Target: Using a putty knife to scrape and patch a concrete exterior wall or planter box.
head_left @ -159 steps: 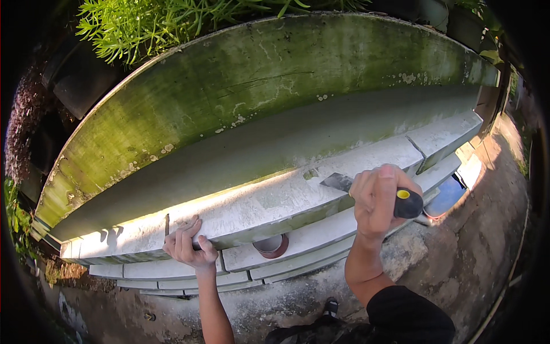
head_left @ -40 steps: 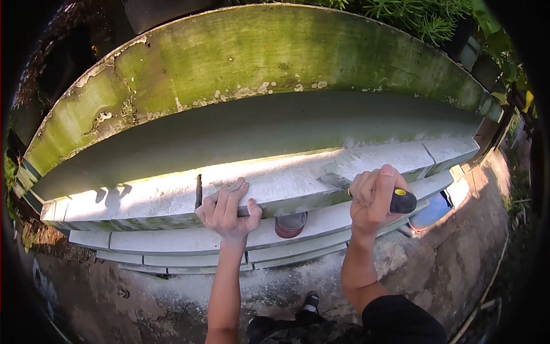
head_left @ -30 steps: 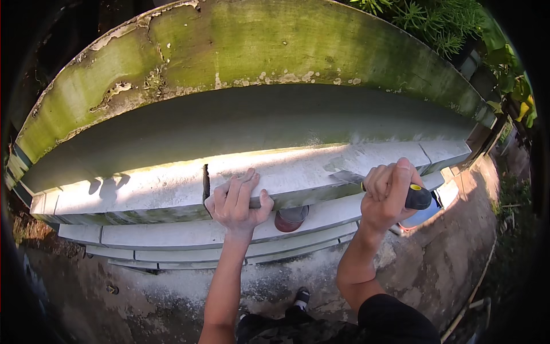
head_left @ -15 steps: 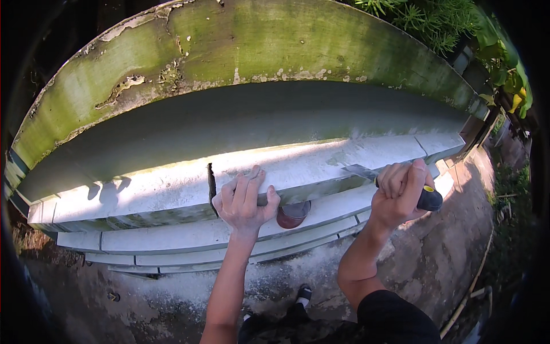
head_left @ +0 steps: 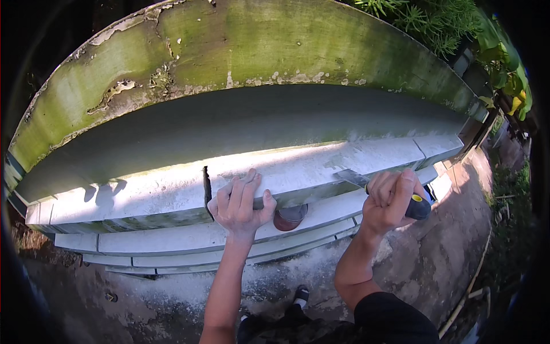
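My left hand (head_left: pixel 238 203) rests on the front edge of a white, dusty ledge (head_left: pixel 301 167), its fingers apart and holding nothing. Just left of it, a dark gap (head_left: pixel 207 192) cuts across the ledge. My right hand (head_left: pixel 391 198) is wrapped round the black and yellow handle of a scraper (head_left: pixel 350 178). The flat metal blade points left and lies against the ledge top near its front edge. A reddish-brown round container (head_left: pixel 290 218) stands on the step below, between my hands, partly hidden by the ledge.
A curved, mossy green wall top (head_left: pixel 275 43) with flaking patches arches beyond the ledge. Stepped white slabs (head_left: pixel 154 243) descend toward me. White dust covers part of the brown ground (head_left: pixel 172 295). Green plants (head_left: pixel 432 26) hang at the upper right, and a thin pole (head_left: pixel 472 281) lies at the right.
My right hand and the scraper have shifted slightly left and nearer to me along the ledge. My left hand keeps its place on the ledge; the whole view has shifted a little.
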A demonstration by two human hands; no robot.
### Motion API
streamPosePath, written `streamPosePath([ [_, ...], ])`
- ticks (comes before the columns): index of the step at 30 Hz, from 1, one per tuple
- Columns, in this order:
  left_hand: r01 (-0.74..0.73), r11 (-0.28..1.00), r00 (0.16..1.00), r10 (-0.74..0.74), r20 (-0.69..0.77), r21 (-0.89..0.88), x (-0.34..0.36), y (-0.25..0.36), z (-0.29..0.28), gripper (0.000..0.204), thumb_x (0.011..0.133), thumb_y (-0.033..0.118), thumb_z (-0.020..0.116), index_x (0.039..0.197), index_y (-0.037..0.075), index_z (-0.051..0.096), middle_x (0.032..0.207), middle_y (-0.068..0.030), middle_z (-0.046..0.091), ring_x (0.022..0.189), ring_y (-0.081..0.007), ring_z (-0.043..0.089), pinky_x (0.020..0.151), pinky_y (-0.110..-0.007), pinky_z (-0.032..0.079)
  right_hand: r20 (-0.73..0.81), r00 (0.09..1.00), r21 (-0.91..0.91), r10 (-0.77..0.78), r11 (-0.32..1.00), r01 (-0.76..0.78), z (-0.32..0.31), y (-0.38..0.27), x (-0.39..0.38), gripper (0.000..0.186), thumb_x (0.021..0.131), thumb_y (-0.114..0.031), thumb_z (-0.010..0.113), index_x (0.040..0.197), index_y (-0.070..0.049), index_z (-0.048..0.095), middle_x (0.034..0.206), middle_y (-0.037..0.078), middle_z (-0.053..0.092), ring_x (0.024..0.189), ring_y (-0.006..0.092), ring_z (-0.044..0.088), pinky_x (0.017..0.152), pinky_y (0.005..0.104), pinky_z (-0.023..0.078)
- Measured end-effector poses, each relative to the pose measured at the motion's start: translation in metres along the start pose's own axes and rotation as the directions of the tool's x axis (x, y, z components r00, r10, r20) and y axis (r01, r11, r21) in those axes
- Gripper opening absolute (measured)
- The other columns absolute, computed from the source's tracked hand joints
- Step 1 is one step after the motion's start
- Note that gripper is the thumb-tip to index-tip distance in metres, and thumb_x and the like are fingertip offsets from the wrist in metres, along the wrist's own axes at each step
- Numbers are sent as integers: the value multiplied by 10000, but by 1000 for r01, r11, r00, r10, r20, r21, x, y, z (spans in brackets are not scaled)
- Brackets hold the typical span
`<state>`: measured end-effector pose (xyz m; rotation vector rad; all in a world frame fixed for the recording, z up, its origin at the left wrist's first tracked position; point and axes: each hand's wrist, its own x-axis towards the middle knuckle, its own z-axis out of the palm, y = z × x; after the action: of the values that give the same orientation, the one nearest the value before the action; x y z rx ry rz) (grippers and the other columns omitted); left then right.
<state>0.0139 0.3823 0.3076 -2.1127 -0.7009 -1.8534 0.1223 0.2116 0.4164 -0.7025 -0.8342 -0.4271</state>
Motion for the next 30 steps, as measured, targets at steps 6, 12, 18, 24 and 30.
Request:
streamPosePath([
  [6, 9, 1000, 1000, -9, 14, -5, -2, 3, -2, 260, 749, 357, 629, 911, 202, 760, 935, 100, 729, 862, -145, 615, 839, -308, 323, -14, 997, 173, -76, 982, 78, -14, -4, 6, 412, 983, -57, 466, 592, -83, 342, 463, -6, 360, 392, 57, 307, 385, 238, 247],
  [12, -8, 1000, 1000, 8, 8, -2, -2, 1, -4, 246, 763, 337, 607, 890, 192, 759, 909, 69, 731, 811, -147, 573, 832, -306, 314, -38, 999, 105, -27, 994, 31, -1, -11, 11, 410, 980, -42, 473, 598, -100, 337, 475, -29, 331, 418, 48, 305, 415, 241, 244],
  [18, 8, 1000, 1000, -9, 20, 22, -3, 3, -3, 261, 757, 351, 617, 914, 205, 766, 921, 107, 738, 865, -146, 615, 839, -303, 323, -36, 999, 52, 27, 998, -25, -6, -1, 15, 391, 982, -39, 473, 609, -67, 361, 470, -8, 364, 414, 63, 342, 417, 242, 264],
  [24, 19, 1000, 1000, -19, 16, 19, -3, 3, -2, 251, 750, 349, 622, 895, 206, 767, 915, 104, 738, 863, -147, 614, 836, -305, 322, 39, 999, -288, 25, 958, -13, -7, 13, 14, 372, 1002, -55, 455, 637, -77, 386, 466, -6, 365, 404, 57, 344, 407, 228, 282],
  [30, 22, 1000, 1000, -22, 19, 20, -1, 5, -1, 250, 753, 347, 623, 902, 206, 766, 906, 99, 738, 859, -148, 612, 838, -304, 322, 56, 997, -209, 56, 977, -44, -8, 12, 17, 389, 997, -84, 482, 629, -82, 354, 476, -18, 358, 423, 55, 341, 406, 239, 250],
])
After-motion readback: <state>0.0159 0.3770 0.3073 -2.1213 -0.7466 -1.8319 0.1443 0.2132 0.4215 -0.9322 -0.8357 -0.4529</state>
